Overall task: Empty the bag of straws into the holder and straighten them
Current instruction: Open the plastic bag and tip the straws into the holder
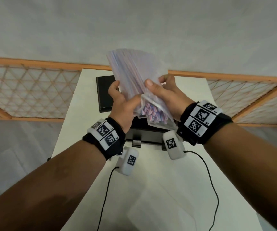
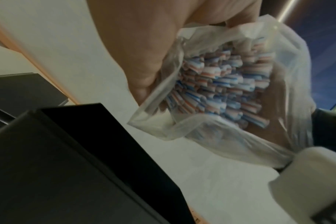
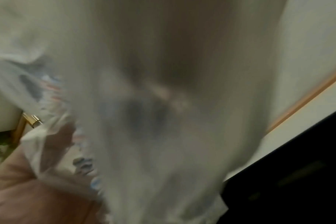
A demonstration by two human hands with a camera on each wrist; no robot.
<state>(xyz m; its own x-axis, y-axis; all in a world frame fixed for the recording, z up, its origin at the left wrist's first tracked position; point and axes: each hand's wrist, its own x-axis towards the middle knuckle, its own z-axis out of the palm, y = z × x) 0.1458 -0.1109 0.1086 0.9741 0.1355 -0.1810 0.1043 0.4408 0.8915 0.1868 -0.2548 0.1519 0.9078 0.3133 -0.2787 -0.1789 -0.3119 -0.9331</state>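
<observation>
Both our left hand (image 1: 121,104) and right hand (image 1: 166,95) grasp the bag (image 1: 134,77); we should centre its mouth over the holder (image 1: 144,134) before tipping the straws (image 2: 220,84).

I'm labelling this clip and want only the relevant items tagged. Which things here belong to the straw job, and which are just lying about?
Part of the job:
bag of straws, gripped by left hand and right hand
black holder, beneath the bag's open mouth

Just there:
flat black panel behind the hands
white table
wooden lattice rail
</observation>
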